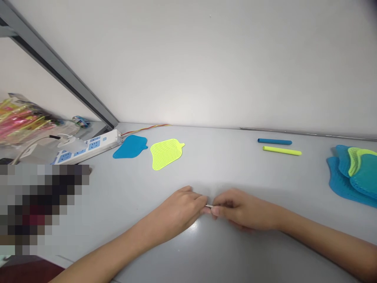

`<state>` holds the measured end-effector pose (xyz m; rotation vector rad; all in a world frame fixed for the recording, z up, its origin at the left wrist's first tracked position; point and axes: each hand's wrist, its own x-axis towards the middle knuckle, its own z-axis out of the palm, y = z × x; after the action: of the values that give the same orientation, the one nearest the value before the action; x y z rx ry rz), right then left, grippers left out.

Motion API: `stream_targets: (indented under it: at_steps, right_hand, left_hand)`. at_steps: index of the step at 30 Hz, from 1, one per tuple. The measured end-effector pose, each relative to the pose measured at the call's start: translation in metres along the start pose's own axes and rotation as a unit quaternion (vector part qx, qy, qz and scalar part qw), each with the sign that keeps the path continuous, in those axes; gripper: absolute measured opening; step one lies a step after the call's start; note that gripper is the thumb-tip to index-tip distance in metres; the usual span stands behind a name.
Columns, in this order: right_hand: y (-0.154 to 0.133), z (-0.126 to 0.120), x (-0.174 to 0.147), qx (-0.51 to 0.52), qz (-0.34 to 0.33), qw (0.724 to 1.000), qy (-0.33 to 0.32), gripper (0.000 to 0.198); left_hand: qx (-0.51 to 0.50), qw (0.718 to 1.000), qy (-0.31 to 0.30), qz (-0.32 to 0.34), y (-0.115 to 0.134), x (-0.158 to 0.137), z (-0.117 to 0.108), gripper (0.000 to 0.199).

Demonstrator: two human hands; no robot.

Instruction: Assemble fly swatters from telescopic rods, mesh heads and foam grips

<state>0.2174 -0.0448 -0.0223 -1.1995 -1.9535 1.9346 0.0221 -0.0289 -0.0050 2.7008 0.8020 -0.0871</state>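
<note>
My left hand (188,207) and my right hand (243,209) meet low over the middle of the table, fingers closed. Between their fingertips shows a short piece of a thin silvery rod (209,206); the rest of it is hidden. Both hands pinch it. Beyond my left hand lie a yellow-green perforated fly swatter head (167,154) and a blue fly swatter head (131,147), their narrow necks pointing right. Farther right, a blue tube (274,141) and a yellow-green tube (282,151) lie side by side.
A pile of blue and yellow-green swatter heads (356,177) is at the right edge. On the left are a white power strip (101,142) with plugs, thin wires (144,128) and bagged colourful items (23,122). A metal rod (294,132) lies along the wall.
</note>
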Motion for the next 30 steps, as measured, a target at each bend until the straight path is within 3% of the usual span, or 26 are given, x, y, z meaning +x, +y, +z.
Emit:
stream_targets:
  at_steps: [10,21,30]
  right_hand:
    - [-0.004,0.000,0.000,-0.006,0.002,1.000,0.013,0.032]
    - [-0.005,0.000,0.000,0.010,0.005,1.000,0.004,0.030]
    - [-0.005,-0.003,0.001,-0.001,0.001,1.000,0.010,0.031]
  left_hand:
    - [-0.064,0.998,0.000,-0.014,-0.003,-0.001,-0.009,0.037]
    - [-0.100,0.994,-0.032,-0.020,-0.010,-0.004,-0.021,0.031]
    - [-0.060,0.997,-0.027,-0.040,-0.009,-0.005,-0.019,0.026]
